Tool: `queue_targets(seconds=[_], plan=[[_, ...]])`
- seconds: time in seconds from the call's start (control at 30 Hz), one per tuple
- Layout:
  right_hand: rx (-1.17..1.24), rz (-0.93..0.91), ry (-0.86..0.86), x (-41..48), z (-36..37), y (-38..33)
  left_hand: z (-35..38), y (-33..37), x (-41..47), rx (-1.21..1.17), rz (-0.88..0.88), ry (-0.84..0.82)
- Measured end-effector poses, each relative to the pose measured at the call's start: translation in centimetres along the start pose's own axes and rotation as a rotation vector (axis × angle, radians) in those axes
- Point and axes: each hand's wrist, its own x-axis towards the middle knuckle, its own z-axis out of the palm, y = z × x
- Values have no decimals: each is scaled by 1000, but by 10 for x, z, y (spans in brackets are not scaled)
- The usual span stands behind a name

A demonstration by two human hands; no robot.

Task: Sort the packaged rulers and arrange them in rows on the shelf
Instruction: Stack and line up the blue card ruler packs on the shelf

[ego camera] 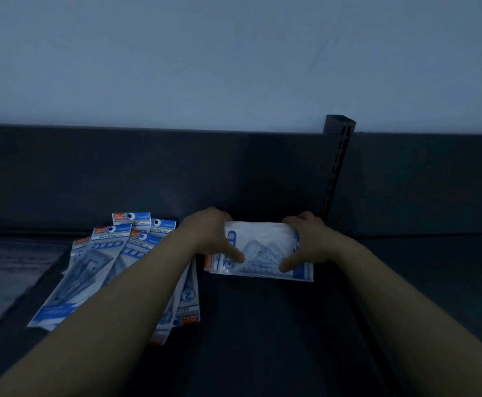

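Probably light, slick, bendy stack of ruler packs [262, 242], clamped at 2 ends by left hand [215, 239] and right hand [311, 245]; squeeze evenly.

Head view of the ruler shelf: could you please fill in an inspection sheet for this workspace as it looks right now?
Surface: dark, flat shelf, dimly lit.
Job's things: held stack of packaged rulers lies crosswise near the back; loose pile of packages is fanned out unsorted to its left, partly under the left forearm.
Clutter: nothing seen.
Hands: left hand grips the stack's left end; right hand grips its right end; both thumbs are on top.
Cables: nothing seen.
Surroundings: dark back panel behind the shelf, slotted upright at the right, pale wall above.
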Motion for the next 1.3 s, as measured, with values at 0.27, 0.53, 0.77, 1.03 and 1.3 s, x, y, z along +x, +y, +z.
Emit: queue_targets(seconds=[0.27,0.53,0.77,1.03,1.3], plan=[[120,20,-295,11,1,-10,-1,1,3,-126,24,-215],[-82,58,-220,4,-4,-18,-1,2,-12,138,16,-43],[-147,-125,-97,-26,51,-18,65,11,-35,144,159,-88],[-379,-248,97,-74,75,-6,87,21,-81,220,112,7],[-332,-266,112,-97,81,-6,90,32,-113,217,42,-22]])
